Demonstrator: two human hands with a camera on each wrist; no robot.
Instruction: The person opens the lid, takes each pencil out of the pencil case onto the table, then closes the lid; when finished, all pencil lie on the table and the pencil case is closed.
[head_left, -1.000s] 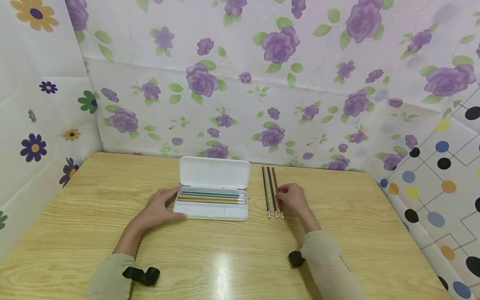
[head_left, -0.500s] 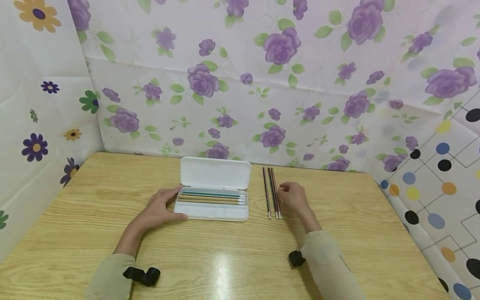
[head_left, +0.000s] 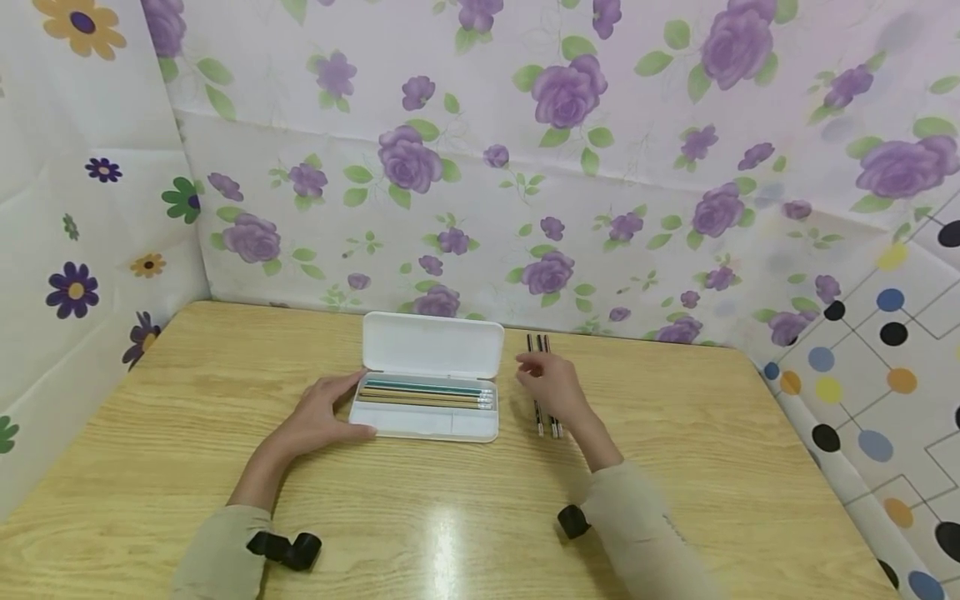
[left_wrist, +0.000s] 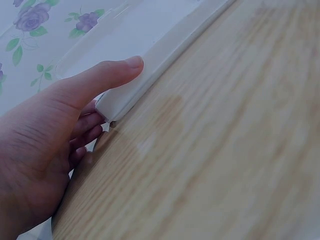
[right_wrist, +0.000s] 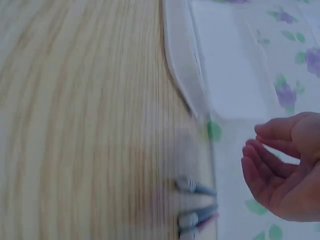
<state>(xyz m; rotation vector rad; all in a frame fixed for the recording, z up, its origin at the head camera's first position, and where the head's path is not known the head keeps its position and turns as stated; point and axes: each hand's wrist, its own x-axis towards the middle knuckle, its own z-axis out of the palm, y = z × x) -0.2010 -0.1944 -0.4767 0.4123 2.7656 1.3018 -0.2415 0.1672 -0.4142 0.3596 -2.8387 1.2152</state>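
Observation:
A white pencil case [head_left: 405, 422] stands on the table with its lid raised at the back. Inside it, several pencils [head_left: 420, 398], green and gold, lie side by side with their eraser ends to the right. My left hand [head_left: 318, 421] grips the case's left end; in the left wrist view, the thumb lies on its white front wall [left_wrist: 131, 97]. Right of the case, three dark pencils [head_left: 556, 427] lie in a row, two of them close together. Over them hovers my right hand [head_left: 557, 387], fingers loosely bent and holding nothing, hiding their middles.
The wood-grain table [head_left: 450, 517] ends at a back wall covered by a purple-flowered sheet [head_left: 480, 208]. A dotted sheet [head_left: 862, 400] hangs at the right, and a flowered one [head_left: 90, 225] at the left.
The rightmost pencil has slid left against its neighbour. My right hand has since let go of it and moved left over the pencils. The left hand stays on the case.

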